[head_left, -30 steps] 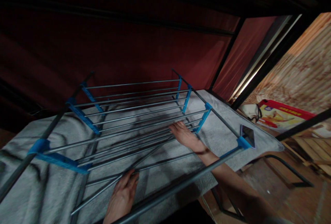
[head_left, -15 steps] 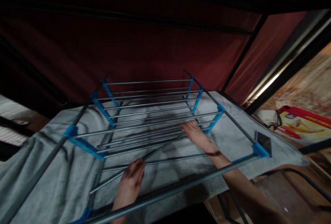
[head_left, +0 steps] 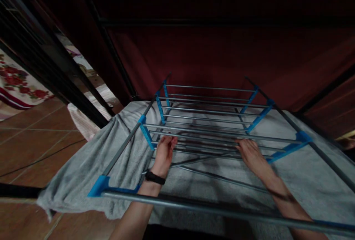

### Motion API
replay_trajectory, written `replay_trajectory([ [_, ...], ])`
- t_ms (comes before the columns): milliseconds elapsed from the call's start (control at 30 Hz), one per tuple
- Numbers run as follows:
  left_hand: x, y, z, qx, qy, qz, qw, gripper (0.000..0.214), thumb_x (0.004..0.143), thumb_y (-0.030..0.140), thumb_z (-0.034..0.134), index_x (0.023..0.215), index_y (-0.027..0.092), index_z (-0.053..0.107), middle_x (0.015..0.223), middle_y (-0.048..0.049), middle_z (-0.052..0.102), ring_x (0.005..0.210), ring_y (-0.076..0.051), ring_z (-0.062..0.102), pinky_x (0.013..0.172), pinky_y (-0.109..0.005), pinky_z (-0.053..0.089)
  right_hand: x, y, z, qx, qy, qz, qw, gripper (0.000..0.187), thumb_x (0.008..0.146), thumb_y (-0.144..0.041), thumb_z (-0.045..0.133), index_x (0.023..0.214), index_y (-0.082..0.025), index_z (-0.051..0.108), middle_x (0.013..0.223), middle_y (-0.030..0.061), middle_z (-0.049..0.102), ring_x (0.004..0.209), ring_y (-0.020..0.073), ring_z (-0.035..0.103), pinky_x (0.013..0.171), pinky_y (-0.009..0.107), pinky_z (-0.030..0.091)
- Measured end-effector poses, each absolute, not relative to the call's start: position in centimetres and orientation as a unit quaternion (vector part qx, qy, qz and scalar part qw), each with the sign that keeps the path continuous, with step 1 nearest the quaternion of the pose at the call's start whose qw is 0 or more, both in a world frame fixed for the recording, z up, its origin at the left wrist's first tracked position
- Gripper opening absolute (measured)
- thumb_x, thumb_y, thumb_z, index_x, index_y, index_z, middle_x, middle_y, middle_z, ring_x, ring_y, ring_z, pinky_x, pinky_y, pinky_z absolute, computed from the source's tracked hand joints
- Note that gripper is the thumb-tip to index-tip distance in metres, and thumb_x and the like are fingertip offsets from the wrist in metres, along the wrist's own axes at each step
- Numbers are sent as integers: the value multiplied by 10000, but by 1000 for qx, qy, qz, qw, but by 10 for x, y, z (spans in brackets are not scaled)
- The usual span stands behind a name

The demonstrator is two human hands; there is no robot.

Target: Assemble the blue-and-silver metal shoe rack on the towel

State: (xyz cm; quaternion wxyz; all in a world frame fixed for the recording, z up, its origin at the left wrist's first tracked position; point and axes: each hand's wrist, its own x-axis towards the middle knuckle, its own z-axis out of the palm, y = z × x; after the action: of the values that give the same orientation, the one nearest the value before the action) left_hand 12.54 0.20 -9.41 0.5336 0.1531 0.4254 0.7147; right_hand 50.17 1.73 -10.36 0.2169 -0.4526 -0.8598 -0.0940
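Note:
A shoe-rack-like frame of grey metal rods (head_left: 210, 131) with blue plastic connectors (head_left: 151, 107) lies on a grey blanket (head_left: 222, 190). Through its near section reaches my left hand (head_left: 164, 153), a black band on the wrist. Its fingers are curled around the left part of a metal rod, close to a blue side bracket (head_left: 146, 135). My right hand (head_left: 251, 154) has its fingers bent over the rods further right, its fingertips partly hidden among them. Below the hands, a loose-looking rod (head_left: 191, 161) slants across another rod (head_left: 222, 177).
A dark red fabric panel (head_left: 210, 58) with black bars stands behind the frame. At left are tiled floor (head_left: 33, 144), a dark cable (head_left: 41, 160), a pale striped cloth (head_left: 83, 121) and a floral fabric (head_left: 19, 81). A thick front rod (head_left: 194, 206) crosses above my forearms.
My view has swung left. My left hand has left the slanting rod and moved up to the rods by the left bracket. My right hand stays among the rods at right.

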Motion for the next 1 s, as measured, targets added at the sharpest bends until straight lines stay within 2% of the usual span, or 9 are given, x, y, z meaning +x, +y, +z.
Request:
replay_trajectory([
  [100,109,7,-85,77,370,738,559,112,737,50,612,706,156,594,733,-26,680,712,-131,676,758,-272,555,503,18,-102,-446,-863,-91,219,215,1048,-305,389,1081,-195,570,993,107,666,939,263,629,882,426,463],
  [200,97,10,-79,30,328,768,549,68,829,102,595,807,157,629,814,-35,710,794,-137,705,770,-270,560,503,19,-102,-439,-866,-90,221,197,1039,-306,409,1073,-203,574,1003,110,675,943,266,637,868,428,471],
  [333,95,14,-77,-1,342,787,513,146,967,288,564,877,188,620,802,-17,693,757,-131,699,698,-248,552,506,21,-103,-438,-867,-77,225,186,1029,-306,417,1067,-213,574,1003,118,687,941,271,655,863,439,486],
  [433,98,16,-80,9,361,800,479,141,1001,278,513,959,196,619,786,-8,688,701,-108,683,641,-206,530,508,19,-101,-442,-866,-68,226,203,1036,-324,402,1087,-215,565,1013,117,692,952,275,663,892,458,489],
  [533,99,15,-86,46,368,799,472,106,977,252,565,1052,198,617,798,-6,697,677,-93,675,617,-176,513,494,13,-96,-447,-862,-76,228,259,1029,-358,419,1181,-206,564,1080,124,686,1027,291,648,949,491,481],
  [633,99,14,-89,51,377,800,464,156,963,251,595,1109,200,607,815,-3,704,683,-93,678,635,-179,523,447,4,-88,-426,-866,-74,250,365,1018,-335,431,1344,-195,517,1241,141,644,1169,297,596,1030,507,456],
  [767,98,10,-91,61,383,793,471,171,962,257,596,1120,192,608,831,-12,707,708,-103,684,650,-192,531,347,-3,-71,-371,-883,-5,287,403,1014,-197,384,1401,-216,495,1383,113,579,1275,250,532,1108,454,417],
  [900,95,5,-95,117,378,786,475,169,914,273,662,1048,178,622,856,-11,699,651,-82,637,637,-192,521,251,5,-52,-351,-881,77,307,403,1010,-145,360,1372,-210,524,1380,100,590,1258,234,544,1084,399,436],
  [1000,92,5,-102,155,383,785,461,86,910,251,640,954,182,613,836,13,675,695,-80,642,712,-198,529,200,15,-42,-356,-888,123,265,345,1027,-194,371,1311,-187,567,1305,111,638,1204,234,585,1052,376,454],
])
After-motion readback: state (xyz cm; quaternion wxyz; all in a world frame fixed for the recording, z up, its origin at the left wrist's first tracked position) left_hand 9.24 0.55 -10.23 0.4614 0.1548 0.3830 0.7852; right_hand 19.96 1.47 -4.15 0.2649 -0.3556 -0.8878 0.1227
